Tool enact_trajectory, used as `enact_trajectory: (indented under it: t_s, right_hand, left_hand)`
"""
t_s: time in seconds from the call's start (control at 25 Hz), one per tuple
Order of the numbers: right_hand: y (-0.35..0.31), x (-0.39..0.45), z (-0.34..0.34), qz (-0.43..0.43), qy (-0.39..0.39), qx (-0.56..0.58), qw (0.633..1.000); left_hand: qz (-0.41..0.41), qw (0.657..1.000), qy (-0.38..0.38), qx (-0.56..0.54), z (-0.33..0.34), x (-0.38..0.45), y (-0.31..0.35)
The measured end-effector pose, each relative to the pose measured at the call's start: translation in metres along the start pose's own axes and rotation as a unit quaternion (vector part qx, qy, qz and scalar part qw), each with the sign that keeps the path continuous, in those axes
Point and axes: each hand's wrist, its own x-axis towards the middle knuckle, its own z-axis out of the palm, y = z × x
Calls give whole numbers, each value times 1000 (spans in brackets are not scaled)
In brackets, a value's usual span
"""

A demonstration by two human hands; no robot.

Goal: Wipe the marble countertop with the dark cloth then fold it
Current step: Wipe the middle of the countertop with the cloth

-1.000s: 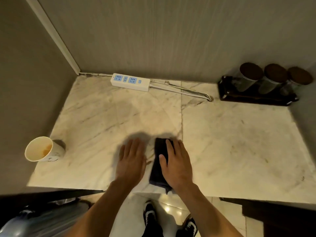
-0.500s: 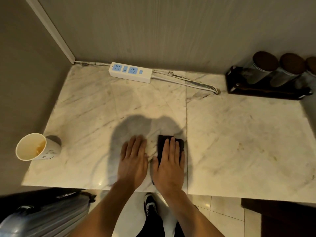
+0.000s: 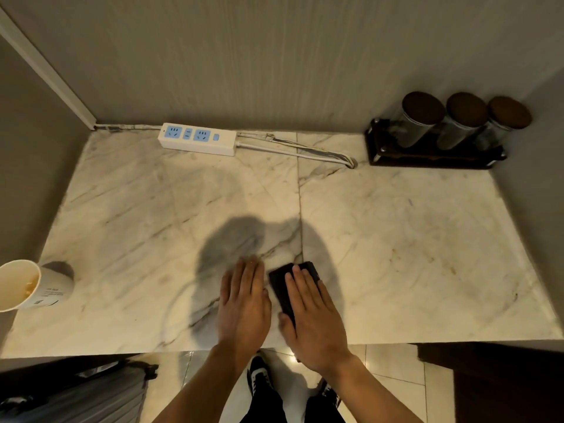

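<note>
The dark cloth (image 3: 282, 283) lies folded into a narrow strip on the marble countertop (image 3: 412, 239), close to the front edge and beside the seam between the two slabs. My right hand (image 3: 311, 312) presses flat on top of it, fingers together, covering most of it; only its far end and left edge show. My left hand (image 3: 244, 303) rests flat on the bare marble just left of the cloth, fingers extended, touching nothing else.
A white power strip (image 3: 198, 138) with its cable lies along the back wall. A dark tray with three lidded jars (image 3: 442, 129) fills the back right corner. A paper cup (image 3: 27, 285) stands at the front left edge. Walls close both sides.
The cloth looks shorter and more compact than a second ago, and no longer hangs over the front edge. Both hands stay flat, the right one still on the cloth.
</note>
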Motion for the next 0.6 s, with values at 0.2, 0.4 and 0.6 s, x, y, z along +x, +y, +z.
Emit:
enact_trajectory:
  t_s: [0.2,0.4,0.6]
  right_hand:
    - [40,0,-14,-54,-18,-33,998]
    - [70,19,-27,-97,-46,-66,992]
    - [86,45,-36,-116,-74,-74,988]
  left_hand:
    - [-4,1000,0,-1,4,2,17]
    - [6,1000,-4,2,10,12,31]
    - [-6,1000,-11,-8,15,25,42]
